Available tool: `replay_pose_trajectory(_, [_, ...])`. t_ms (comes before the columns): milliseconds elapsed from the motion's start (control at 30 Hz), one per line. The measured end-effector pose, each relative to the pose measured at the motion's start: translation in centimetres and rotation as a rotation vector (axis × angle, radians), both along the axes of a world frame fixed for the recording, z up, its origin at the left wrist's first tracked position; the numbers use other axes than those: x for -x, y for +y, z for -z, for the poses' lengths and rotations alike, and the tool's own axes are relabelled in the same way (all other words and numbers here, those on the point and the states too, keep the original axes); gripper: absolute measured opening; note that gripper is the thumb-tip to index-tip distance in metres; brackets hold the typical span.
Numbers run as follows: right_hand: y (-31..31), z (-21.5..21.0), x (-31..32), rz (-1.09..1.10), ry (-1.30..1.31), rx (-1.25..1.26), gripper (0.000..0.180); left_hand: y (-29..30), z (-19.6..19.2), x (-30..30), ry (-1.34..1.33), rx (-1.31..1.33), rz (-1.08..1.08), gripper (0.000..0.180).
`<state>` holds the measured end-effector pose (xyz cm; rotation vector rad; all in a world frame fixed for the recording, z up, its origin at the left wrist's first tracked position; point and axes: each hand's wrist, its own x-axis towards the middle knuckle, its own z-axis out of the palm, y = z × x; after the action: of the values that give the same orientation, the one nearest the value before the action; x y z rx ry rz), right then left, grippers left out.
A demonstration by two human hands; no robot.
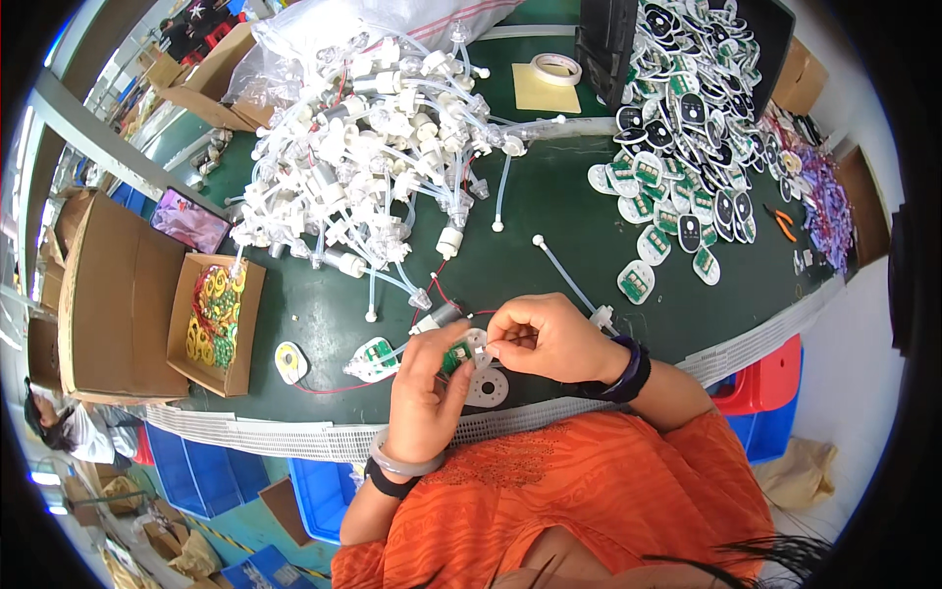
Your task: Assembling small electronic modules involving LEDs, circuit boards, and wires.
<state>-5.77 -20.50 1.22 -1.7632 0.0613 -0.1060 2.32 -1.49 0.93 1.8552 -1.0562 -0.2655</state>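
Taking the small green circuit board (454,357) as the landmark, and reading from the left: far to its left sits an open cardboard box (216,324) holding yellow and green round parts, on the dark green table (549,206). Nearer, just left of the board, a white oval piece with a yellow ring (289,362) lies flat with a thin red wire running from it, and beside that a white oval housing with a green board inside (373,358). The left hand (427,388) grips the circuit board from below, fingers closed around it, a pale bangle and a dark band on the wrist. Touching the board on its right is a white round plastic part (477,345), pinched by the fingertips of the right hand (549,339), which meets the left hand there; both hands are together and clamped on these pieces. Just below the board a white disc with holes (488,387) rests on the table. Above the board spreads a large heap of clear tubes with white fittings (373,157). Far up and right of the board lies a pile of oval green and black boards (687,128), spilling from a black bin.
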Motion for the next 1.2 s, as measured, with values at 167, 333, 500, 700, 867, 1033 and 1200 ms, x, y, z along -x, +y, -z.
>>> replay_pose_trajectory(167, [0.2,-0.4,0.2,0.022,-0.07,0.027,0.008,0.2,0.2,0.3,0.545,0.102,-0.046,0.057])
replay_pose_trajectory(333, [0.5,0.0,0.1,0.048,-0.139,0.066,0.01,0.4,0.2,0.5,0.687,0.112,0.0,0.039])
replay_pose_trajectory(500, [0.5,0.1,-0.2,0.083,-0.157,0.218,0.01,0.0,-0.4,0.5,0.772,0.223,-0.015,0.033])
replay_pose_trajectory(700, [0.4,0.2,-0.4,0.09,-0.172,0.151,0.008,0.4,-0.5,0.2,0.773,0.125,-0.108,0.028])
replay_pose_trajectory(867, [0.4,-0.1,-0.3,0.068,-0.221,0.199,0.008,0.6,0.1,0.3,0.723,0.093,-0.069,0.028])
replay_pose_trajectory(1033, [0.2,-0.1,-0.1,0.055,-0.177,0.175,0.007,0.4,0.2,0.4,0.79,0.143,-0.083,0.027])
replay_pose_trajectory(1200, [-1.2,0.5,-0.3,0.028,-0.005,-0.403,0.009,0.4,0.2,0.3,0.793,0.21,-0.132,0.026])
